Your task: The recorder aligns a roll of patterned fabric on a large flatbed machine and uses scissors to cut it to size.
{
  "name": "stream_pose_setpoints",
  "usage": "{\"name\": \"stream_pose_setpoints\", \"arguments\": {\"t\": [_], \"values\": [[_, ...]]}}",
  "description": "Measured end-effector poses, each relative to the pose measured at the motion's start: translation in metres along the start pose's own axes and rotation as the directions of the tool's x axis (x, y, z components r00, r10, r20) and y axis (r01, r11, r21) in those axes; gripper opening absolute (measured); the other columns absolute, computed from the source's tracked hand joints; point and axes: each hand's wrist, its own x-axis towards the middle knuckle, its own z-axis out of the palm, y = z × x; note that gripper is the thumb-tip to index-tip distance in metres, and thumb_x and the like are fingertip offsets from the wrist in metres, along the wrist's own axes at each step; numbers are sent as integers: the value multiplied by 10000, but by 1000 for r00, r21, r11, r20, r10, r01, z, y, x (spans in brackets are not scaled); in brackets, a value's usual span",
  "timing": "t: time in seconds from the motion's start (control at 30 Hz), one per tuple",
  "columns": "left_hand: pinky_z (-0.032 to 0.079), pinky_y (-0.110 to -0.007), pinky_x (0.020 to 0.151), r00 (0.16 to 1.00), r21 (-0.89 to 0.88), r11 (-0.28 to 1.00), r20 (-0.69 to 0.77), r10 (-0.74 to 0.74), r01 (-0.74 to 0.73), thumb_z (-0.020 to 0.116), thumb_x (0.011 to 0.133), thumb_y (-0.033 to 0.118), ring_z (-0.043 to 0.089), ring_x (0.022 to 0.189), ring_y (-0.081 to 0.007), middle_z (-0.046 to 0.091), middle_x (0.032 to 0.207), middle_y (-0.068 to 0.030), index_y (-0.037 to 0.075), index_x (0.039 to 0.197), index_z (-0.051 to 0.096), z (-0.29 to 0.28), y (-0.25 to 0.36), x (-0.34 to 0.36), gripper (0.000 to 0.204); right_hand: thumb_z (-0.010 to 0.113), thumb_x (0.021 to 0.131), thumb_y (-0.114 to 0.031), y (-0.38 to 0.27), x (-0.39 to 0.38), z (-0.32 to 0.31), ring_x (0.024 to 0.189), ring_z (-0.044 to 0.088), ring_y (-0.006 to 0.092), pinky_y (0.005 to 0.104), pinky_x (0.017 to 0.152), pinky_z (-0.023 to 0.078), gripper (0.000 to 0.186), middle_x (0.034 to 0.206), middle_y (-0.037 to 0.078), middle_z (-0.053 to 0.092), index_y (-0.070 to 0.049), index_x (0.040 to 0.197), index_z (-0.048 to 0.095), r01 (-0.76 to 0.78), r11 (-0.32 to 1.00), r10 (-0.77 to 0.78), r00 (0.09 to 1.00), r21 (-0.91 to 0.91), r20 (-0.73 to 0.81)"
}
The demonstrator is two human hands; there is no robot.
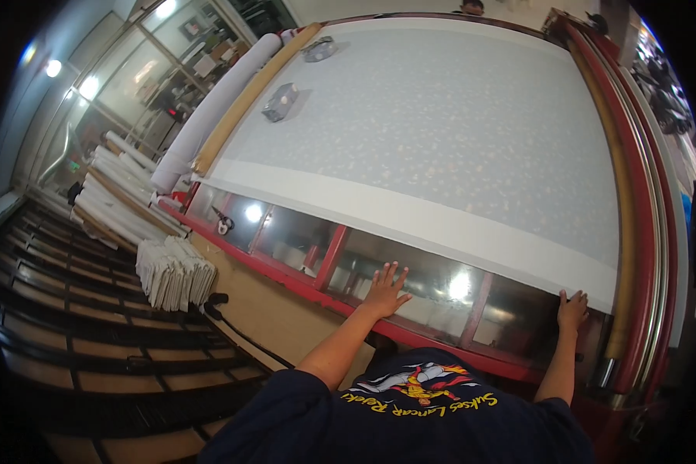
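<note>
Pale speckled sheet lies flat across the red-framed glass table.

The glass tabletop is glossy and smooth, mirroring ceiling lights, within a glossy red-painted frame. On the glass lies matt pale fabric with a faint speckled print and a plain white edge. Left of the fabric, 2 rolls look matt, cloth-like. Right of it, a metal rail shines.

Bright indoor light, lamp glare on the glass tabletop, dark fisheye-bent edges.
</note>
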Motion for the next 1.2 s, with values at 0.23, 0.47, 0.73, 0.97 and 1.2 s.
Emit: {"name": "stream_pose_setpoints", "arguments": {"t": [0.23, 0.47, 0.73, 0.97, 1.2], "values": [[114, -572, 1202, 998, 7, 1000, 62, -1, 0, 440, 986, 588, 49, 1522, -398, 59, 1646, -205, 156, 1599, 135, -14, 8, 4, 809, 453, 977, -607, 28, 24, 29, 1441, 347, 330, 568, 1116, 327, 799, 1550, 199, 364, -5, 1495, 359, 1, 994, -6, 999, -106, -48], [80, -544, 1219, 994, 13, 1000, 109, -14, 13, 369, 1006, 594, 15, 1528, -380, 21, 1654, -196, 147, 1600, 97, -15, 9, -4, 792, 402, 986, -630, 15, 25, 26, 1456, 314, 342, 640, 1120, 278, 772, 1593, 166, 291, -78, 1522, 335, -44, 995, 44, 999, -93, -2], [73, -537, 1221, 994, 15, 1000, 107, -11, 9, 375, 1004, 592, 13, 1531, -370, 24, 1657, -184, 158, 1602, 90, -17, 9, 0, 792, 384, 989, -637, 17, 23, 19, 1474, 285, 319, 645, 1130, 257, 784, 1600, 158, 279, -69, 1526, 317, -56, 993, 58, 998, -108, 14], [67, -533, 1222, 994, -8, 1000, 110, -24, 25, 399, 999, 586, 15, 1530, -372, 32, 1657, -181, 158, 1602, 89, -18, 9, -1, 801, 381, 986, -642, 17, 26, 21, 1481, 268, 314, 641, 1137, 246, 796, 1603, 156, 273, -62, 1527, 313, -69, 991, 71, 997, -117, 14], [103, -553, 1211, 996, -26, 999, 80, 43, -41, 454, 989, 564, 54, 1524, -390, 67, 1647, -199, 136, 1594, 135, -9, 10, 3, 807, 431, 970, -634, 32, 21, 20, 1454, 320, 325, 588, 1137, 287, 803, 1577, 171, 328, -33, 1498, 366, -67, 992, 66, 998, -104, -20]]}}
